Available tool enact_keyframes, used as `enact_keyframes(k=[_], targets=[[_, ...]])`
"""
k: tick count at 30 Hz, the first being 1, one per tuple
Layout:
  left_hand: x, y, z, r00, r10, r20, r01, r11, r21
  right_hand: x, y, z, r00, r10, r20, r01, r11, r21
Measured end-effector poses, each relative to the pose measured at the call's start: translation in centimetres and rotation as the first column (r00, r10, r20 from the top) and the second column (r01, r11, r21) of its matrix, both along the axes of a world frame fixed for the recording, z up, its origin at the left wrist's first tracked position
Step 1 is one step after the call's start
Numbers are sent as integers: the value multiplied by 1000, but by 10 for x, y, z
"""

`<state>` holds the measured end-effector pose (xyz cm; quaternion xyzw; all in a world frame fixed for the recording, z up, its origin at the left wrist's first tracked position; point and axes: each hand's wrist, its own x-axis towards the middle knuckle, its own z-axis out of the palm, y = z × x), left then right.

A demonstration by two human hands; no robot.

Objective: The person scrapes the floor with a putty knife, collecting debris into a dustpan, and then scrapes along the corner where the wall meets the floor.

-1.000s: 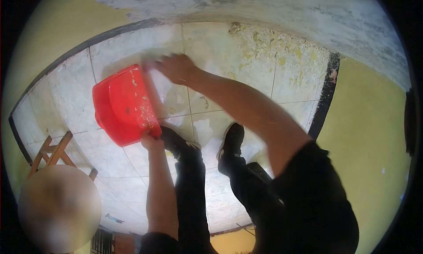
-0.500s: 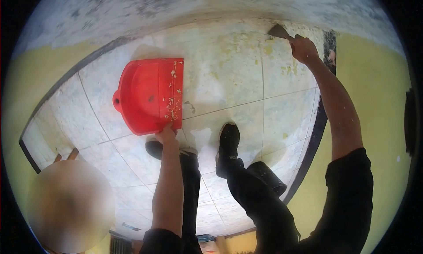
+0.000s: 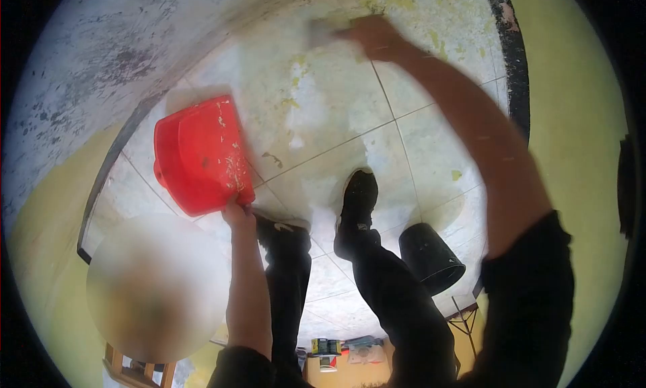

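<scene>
A red dustpan (image 3: 195, 159) with pale flakes along its front lip is at the left of the tiled floor. My left hand (image 3: 237, 212) is closed on its near corner. Up at the top centre, my right hand (image 3: 378, 38) grips a scraper (image 3: 324, 33), whose blade is blurred by motion and points left. Whether the blade touches the floor cannot be made out. Yellowish patches (image 3: 299, 65) mark the tiles below it.
My shoes (image 3: 360, 189) stand on the tiles. A black bucket (image 3: 431, 257) is beside my right leg. A stained wall (image 3: 114, 58) rises at upper left. A wooden stool (image 3: 138, 371) and a table with items (image 3: 346, 371) show at the bottom.
My right hand has swept left with the scraper, away from the upper right corner. The view has shifted; the dustpan in my left hand appears farther left and tilted.
</scene>
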<state>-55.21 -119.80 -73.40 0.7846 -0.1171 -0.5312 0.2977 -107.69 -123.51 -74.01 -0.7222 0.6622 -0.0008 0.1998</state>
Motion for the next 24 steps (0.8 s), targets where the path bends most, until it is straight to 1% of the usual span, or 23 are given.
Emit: enact_keyframes(k=[1, 2, 3, 4, 5, 6, 7, 8, 9, 10, 11, 12, 13, 14, 15, 16, 17, 19, 20, 21, 22, 23, 24], targets=[[7, -1, -1, 1000, 4, 11, -4, 1000, -3, -40, 23, 23, 978, 32, -205, -4, 991, 136], [10, -4, -2, 998, 15, -68, -16, 1000, -27, -70, 53, 38, 960, -18, -281, 41, 996, 78], [21, -2, 3, 987, 29, -155, -36, 998, -41, -72, 72, 64, 915, -33, -402, 85, 990, 111], [20, -1, 9, 988, 41, -152, -48, 998, -42, -63, 86, 83, 903, -70, -423, 165, 968, 191], [20, -1, 16, 968, 71, -241, -90, 994, -67, -47, 103, 82, 936, -83, -342, 163, 963, 213], [25, -1, 25, 941, 93, -325, -128, 988, -88, -18, 125, 68, 962, -38, -272, 78, 987, 137], [35, 3, 32, 947, 96, -307, -127, 988, -83, 28, 139, 56, 993, -47, -110, 72, 968, 239], [46, 3, 33, 946, 115, -304, -153, 983, -101, 85, 156, 34, 995, -71, 66, 56, 978, 199], [53, -1, 35, 944, 130, -304, -175, 977, -126, 150, 154, 40, 973, -57, 223, 17, 984, 179], [46, -3, 45, 958, 219, -186, -249, 956, -155, 221, 159, 19, 861, -71, 504, 81, 997, 3], [41, -5, 57, 963, 203, -179, -232, 959, -162, 291, 153, 3, 833, -137, 536, 51, 983, 174], [37, 0, 68, 966, 228, -121, -244, 960, -137, 328, 133, 22, 839, -122, 531, 17, 980, 198], [39, 1, 74, 966, 250, -62, -256, 960, -116, 351, 112, 32, 755, -384, 531, 141, 887, 440], [48, 3, 72, 958, 279, -67, -285, 951, -120, 367, 103, 18, 756, -392, 524, 176, 893, 415], [60, 5, 69, 960, 277, -49, -281, 952, -124, 360, 93, 1, 854, -251, 456, 76, 927, 368], [73, 7, 66, 971, 222, -89, -232, 966, -118, 346, 82, -22, 922, -95, 375, -37, 943, 330], [86, 13, 64, 976, 175, -128, -189, 976, -109, 309, 75, -31, 940, -32, 340, -60, 964, 258], [90, 13, 54, 971, 222, -83, -232, 963, -136, 199, 78, -58, 956, -85, 280, 65, 994, 83], [91, 12, 49, 967, 240, -84, -250, 957, -150, 133, 73, -42, 988, 28, 153, -50, 989, 141], [92, 11, 44, 963, 253, -91, -266, 950, -165, 73, 79, -22, 981, 187, 48, -180, 976, -119], [98, 10, 34, 959, 265, -100, -279, 945, -168, 45, 65, 27, 982, 159, -98, -129, 957, 258], [107, 12, 23, 952, 268, -149, -294, 937, -189, 38, 63, 55, 950, 174, -258, -108, 962, 250], [120, 21, 24, 944, 272, -187, -307, 932, -194, 56, 71, 59, 978, 134, -159, -97, 971, 219]])
